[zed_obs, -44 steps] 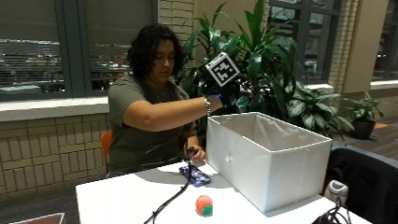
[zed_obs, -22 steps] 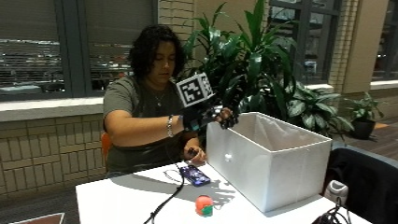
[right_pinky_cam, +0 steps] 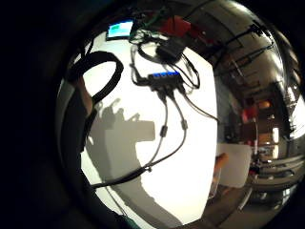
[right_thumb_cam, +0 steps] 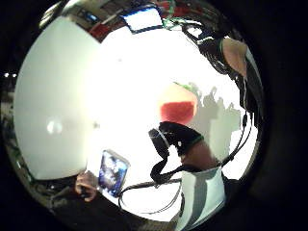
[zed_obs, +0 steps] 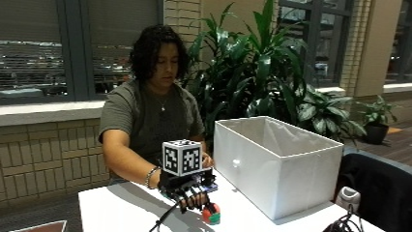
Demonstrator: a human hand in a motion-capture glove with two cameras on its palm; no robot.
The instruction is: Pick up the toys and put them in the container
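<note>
While the gloved right hand [zed_obs: 187, 194] hangs with fingers [zed_obs: 193, 203] spread, holding nothing, 1 red-and-green toy [zed_obs: 210, 214] sits just beyond its fingertips, still to go in the white container [zed_obs: 277, 164].

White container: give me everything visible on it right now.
The white container is a large open-topped rectangular bin, with walls that look like fabric or thin board and a pale lining visible inside. A small round mark shows on the side wall facing the person. It stands upright on the white table, beside the gloved right hand and the red and green toy, and apart from both. Nothing can be seen inside it from this angle; its floor is hidden. Nothing touches it but the table.
</note>
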